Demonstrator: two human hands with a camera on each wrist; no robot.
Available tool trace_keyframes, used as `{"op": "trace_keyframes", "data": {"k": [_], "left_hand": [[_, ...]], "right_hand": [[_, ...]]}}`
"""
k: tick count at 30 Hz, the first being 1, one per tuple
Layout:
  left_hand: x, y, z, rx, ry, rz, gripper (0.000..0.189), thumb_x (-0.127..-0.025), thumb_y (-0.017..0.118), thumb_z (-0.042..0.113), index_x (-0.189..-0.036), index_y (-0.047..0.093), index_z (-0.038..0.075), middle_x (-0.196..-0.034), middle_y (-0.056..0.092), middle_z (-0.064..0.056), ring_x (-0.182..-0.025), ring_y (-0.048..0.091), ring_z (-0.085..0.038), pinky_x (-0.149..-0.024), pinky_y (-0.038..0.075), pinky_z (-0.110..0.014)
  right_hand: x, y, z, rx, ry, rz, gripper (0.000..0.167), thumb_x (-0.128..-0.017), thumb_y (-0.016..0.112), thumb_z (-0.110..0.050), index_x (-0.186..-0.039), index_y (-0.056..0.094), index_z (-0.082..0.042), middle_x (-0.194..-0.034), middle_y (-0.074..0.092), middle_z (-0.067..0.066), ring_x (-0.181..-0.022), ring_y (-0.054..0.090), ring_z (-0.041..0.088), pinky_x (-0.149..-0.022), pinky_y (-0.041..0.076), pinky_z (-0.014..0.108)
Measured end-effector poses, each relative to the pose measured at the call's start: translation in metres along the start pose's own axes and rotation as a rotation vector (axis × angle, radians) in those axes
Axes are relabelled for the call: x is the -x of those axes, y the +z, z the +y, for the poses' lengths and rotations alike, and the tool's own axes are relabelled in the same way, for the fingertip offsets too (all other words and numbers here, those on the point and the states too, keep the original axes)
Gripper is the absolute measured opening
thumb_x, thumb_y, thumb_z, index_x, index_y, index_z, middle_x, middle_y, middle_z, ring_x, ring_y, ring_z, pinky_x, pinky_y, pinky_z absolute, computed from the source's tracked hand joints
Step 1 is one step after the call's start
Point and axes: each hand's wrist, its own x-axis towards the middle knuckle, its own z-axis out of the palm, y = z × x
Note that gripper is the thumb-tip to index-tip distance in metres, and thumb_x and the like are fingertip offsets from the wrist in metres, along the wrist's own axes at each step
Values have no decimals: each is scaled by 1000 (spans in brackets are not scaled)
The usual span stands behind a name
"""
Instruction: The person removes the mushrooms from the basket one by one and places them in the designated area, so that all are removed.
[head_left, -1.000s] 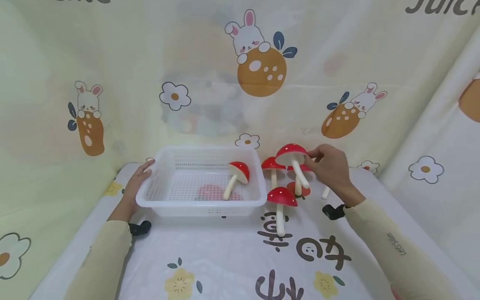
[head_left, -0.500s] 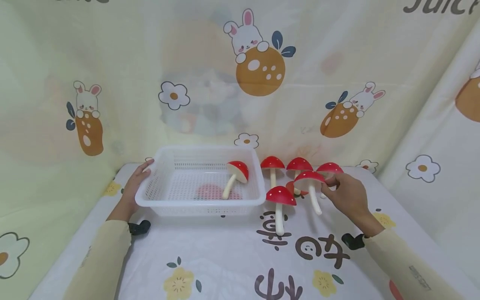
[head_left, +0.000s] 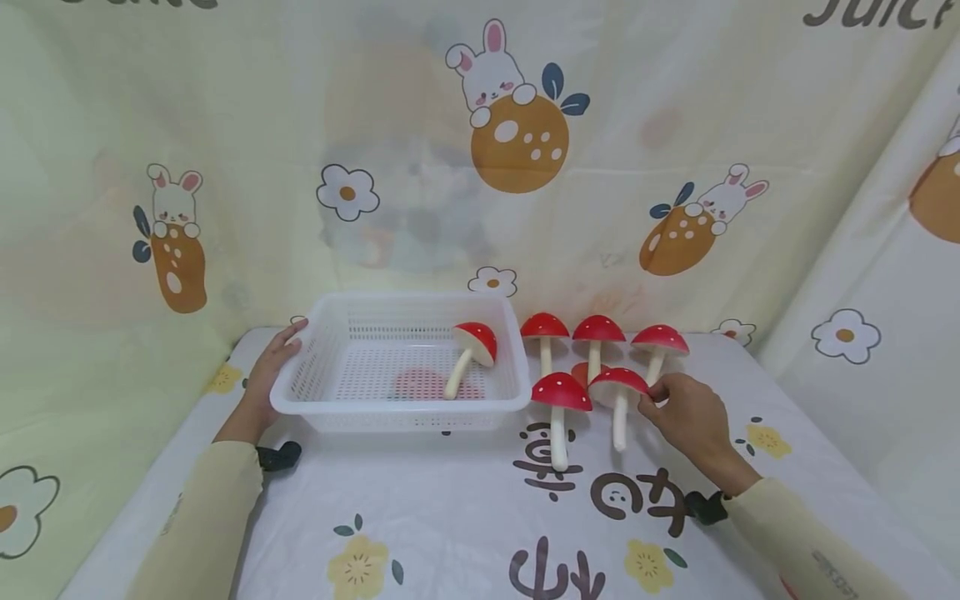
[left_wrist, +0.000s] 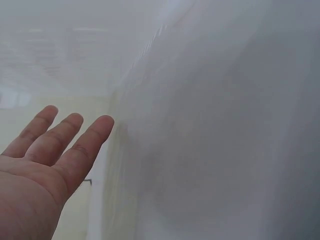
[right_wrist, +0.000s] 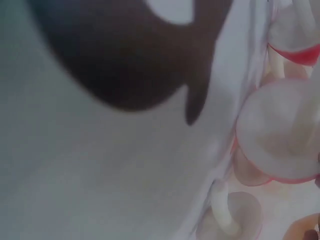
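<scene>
My right hand (head_left: 690, 417) pinches the cap edge of a red-capped toy mushroom (head_left: 618, 381), its white stem pointing down close over the cloth. In the right wrist view the pale underside of that mushroom (right_wrist: 272, 130) shows, with just a sliver of fingertips at the right edge. My left hand (head_left: 270, 371) rests against the left end of a white plastic basket (head_left: 401, 407). Straight fingers (left_wrist: 82, 150) appear in the left wrist view. Inside the basket, toward its right end, one toy mushroom (head_left: 477, 342) lies tilted.
Right of the basket, a front mushroom (head_left: 561, 392) lies beside the held one. Behind them is a row of three: left mushroom (head_left: 545, 325), middle mushroom (head_left: 598, 327) and right mushroom (head_left: 660, 337). A printed cloth (head_left: 435, 517) covers the table; a patterned curtain (head_left: 405, 108) hangs behind.
My right hand has carried the mushroom from above the back row rightward, then down toward the front, beside the front mushroom. The left hand and the basket have stayed put.
</scene>
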Motion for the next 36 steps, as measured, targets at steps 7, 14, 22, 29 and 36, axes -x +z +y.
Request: {"op": "trace_keyframes", "data": {"k": [7,14,22,29,36], "left_hand": [[2,1,2,1,0,-19,53,-106,39,35,-157,24,30,-156,32,-5,-116,55,-3,-90,51,-15],[3,-1,2,-24,-6,0,52,-106,37,35,-157,24,31,-158,30,-5,-114,54,-1,-89,50,-13],[3,-2,2,-6,-16,-1,52,-107,37,36,-157,24,32,-159,28,-3,-116,52,-1,-90,48,-12],[1,0,2,2,-5,-14,53,-106,38,37,-157,22,30,-156,32,-5,-115,55,-3,-88,51,-14],[2,-1,1,-3,-9,-16,53,-106,38,38,-157,23,31,-158,31,-3,-115,54,-2,-88,51,-14]], "right_hand": [[6,-11,-4,34,41,-86,18,-76,80,-14,-82,67,-1,-72,68,12,-52,46,16,-44,38,26],[19,-17,-8,66,52,-194,28,-74,84,-16,-89,65,-3,-81,70,14,-52,48,14,-46,44,24],[31,-23,-10,88,50,-289,37,-71,87,-18,-96,64,-4,-85,69,11,-57,51,14,-47,45,24],[25,-52,-27,78,21,-355,34,-73,84,-15,-98,65,-2,-86,71,14,-60,58,14,-46,47,23],[-9,-67,-78,84,-77,-367,34,-74,86,-23,-98,68,-5,-87,72,9,-62,59,13,-50,51,23]]}}
